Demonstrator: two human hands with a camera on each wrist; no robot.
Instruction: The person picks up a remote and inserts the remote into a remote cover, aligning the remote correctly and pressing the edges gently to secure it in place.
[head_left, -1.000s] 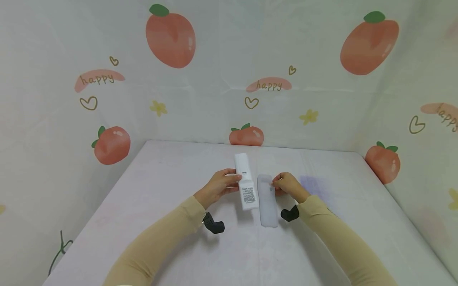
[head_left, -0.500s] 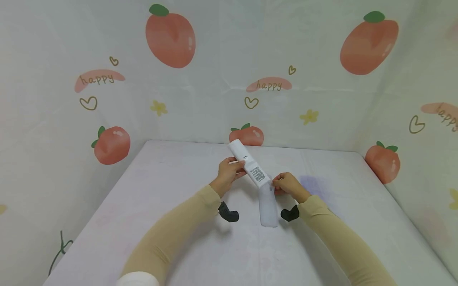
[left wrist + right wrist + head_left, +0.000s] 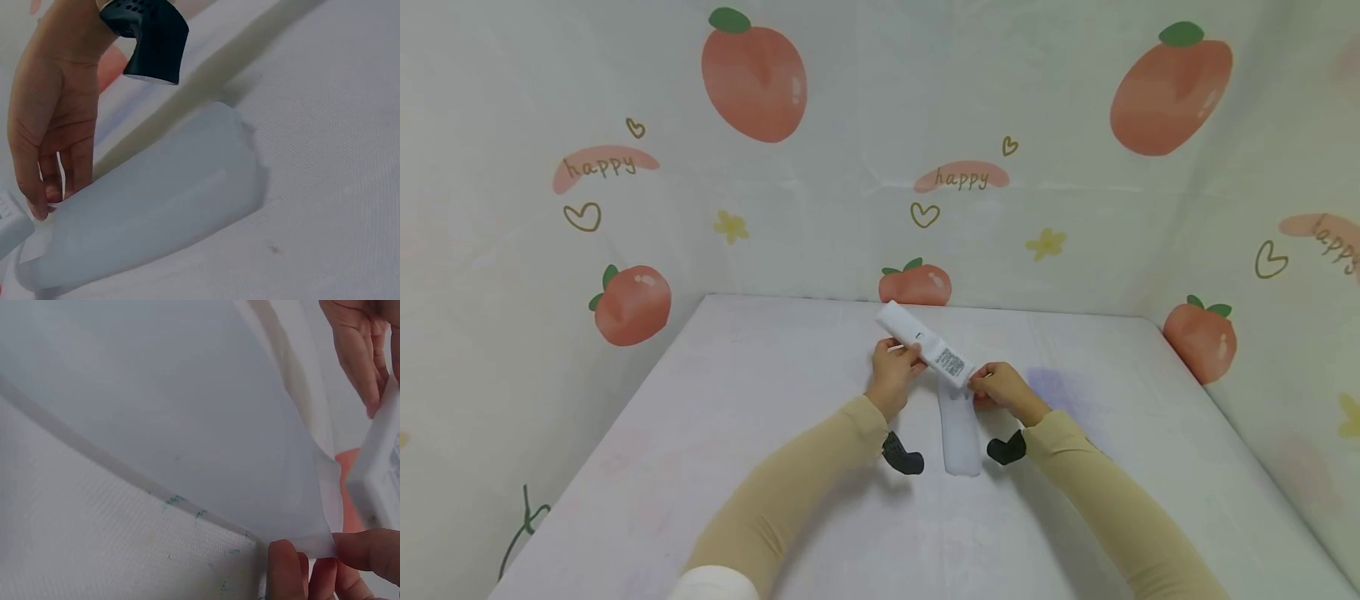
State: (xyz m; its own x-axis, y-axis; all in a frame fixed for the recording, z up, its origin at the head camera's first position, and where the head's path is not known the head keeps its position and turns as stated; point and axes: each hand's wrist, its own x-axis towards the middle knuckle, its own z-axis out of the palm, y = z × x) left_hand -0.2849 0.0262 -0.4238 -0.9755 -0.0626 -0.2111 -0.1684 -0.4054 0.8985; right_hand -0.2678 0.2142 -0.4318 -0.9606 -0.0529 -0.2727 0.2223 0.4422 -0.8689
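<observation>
A white remote control [image 3: 950, 363], back side up with a printed code label, is held by my left hand [image 3: 893, 380] between thumb and fingers. It slants, its lower right end over the top of a translucent silicone sleeve [image 3: 960, 435]. This sleeve lies lengthwise on the table. My right hand [image 3: 1006, 392] pinches the edge of the sleeve's upper end. In the right wrist view, the thumb and fingers [image 3: 286, 569] grip that thin edge, with the remote's end close by. The left wrist view shows the remote's corner [image 3: 12, 225] beside the pinching fingers.
A pale cloth covers the table [image 3: 737, 417], with a faint purple patch [image 3: 1054, 387] right of the hands. Behind stands a fruit-printed curtain [image 3: 835, 167]. Black wrist camera mounts [image 3: 902, 456] hang beneath both wrists.
My left hand has moved right with the remote, which has tilted from near vertical to a slant, its end now over the sleeve's top. The right hand has kept its pinch in place.
</observation>
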